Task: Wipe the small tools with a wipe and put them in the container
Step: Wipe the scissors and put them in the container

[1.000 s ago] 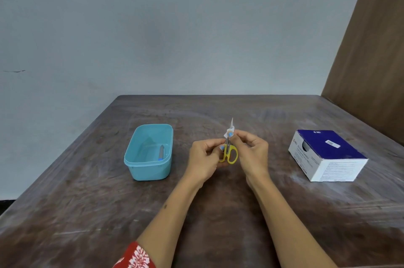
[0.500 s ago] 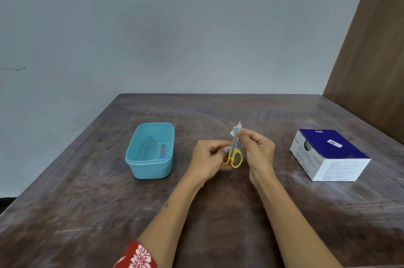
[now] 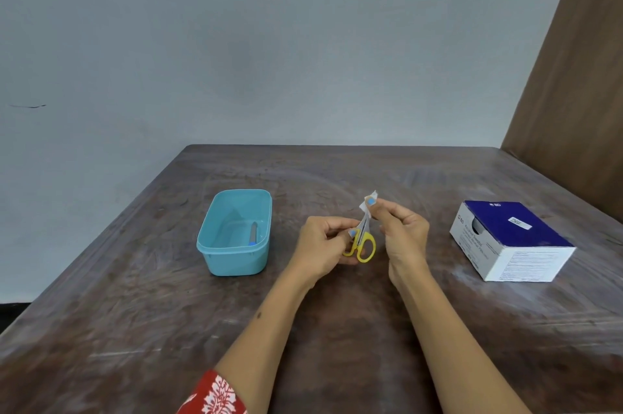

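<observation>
At a worn brown table (image 3: pixel 337 329) against a grey wall, my right hand (image 3: pixel 403 231) pinches the wipe (image 3: pixel 368 202) over the blade tips, while my left hand (image 3: pixel 323 245) grips the scissors (image 3: pixel 362 238) by the yellow handles. Left of my fingers, the tub (image 3: pixel 215 245) holds one wiped tool (image 3: pixel 253 233); the scissors go next.

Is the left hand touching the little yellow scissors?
Touching. The head view shows the left hand pinching the small yellow-handled scissors at the handle loops, no gap visible.
</observation>
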### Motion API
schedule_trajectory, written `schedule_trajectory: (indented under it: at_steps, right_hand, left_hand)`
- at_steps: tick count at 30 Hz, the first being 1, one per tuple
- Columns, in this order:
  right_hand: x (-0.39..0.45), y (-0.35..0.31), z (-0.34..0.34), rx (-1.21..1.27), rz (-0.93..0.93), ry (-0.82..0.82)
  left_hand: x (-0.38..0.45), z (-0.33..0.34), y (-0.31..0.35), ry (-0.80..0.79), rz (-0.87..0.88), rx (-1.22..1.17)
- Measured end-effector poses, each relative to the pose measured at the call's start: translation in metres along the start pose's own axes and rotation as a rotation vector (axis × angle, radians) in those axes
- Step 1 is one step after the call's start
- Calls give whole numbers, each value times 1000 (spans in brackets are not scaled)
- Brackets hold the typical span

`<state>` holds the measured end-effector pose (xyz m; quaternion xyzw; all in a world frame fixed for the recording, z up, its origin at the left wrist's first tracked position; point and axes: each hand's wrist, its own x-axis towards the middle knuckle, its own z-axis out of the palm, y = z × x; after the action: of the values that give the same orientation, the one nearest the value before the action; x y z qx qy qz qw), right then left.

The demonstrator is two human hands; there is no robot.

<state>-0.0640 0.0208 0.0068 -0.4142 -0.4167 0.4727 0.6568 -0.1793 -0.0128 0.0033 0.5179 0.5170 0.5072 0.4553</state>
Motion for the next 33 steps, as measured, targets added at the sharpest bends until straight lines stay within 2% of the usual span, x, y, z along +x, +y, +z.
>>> schedule_trajectory:
  at_steps: [4, 8, 11, 16, 21, 23, 33]
  right_hand:
    - [3, 1, -3, 22, -25, 31]
    - [-1, 5, 1, -95, -34, -86]
    - [0, 10, 0, -183, -32, -108]
    - [0, 12, -3, -335, -78, -110]
    - [0, 8, -3, -255, -102, -72]
    - [0, 7, -3, -263, -102, -92]
    - [-1, 7, -6, -645, -313, -171]
  left_hand:
    - [-1, 2, 1, -13, -2, 5]
    - [2, 0, -1, 115, 35, -16]
    - [4, 0, -5, 190, 50, 10]
    - [4, 2, -6, 204, 60, -6]
    - [2, 3, -3, 131, 79, -61]
    - [2, 3, -3, 147, 86, -46]
    - [7, 0, -9, 292, 138, 94]
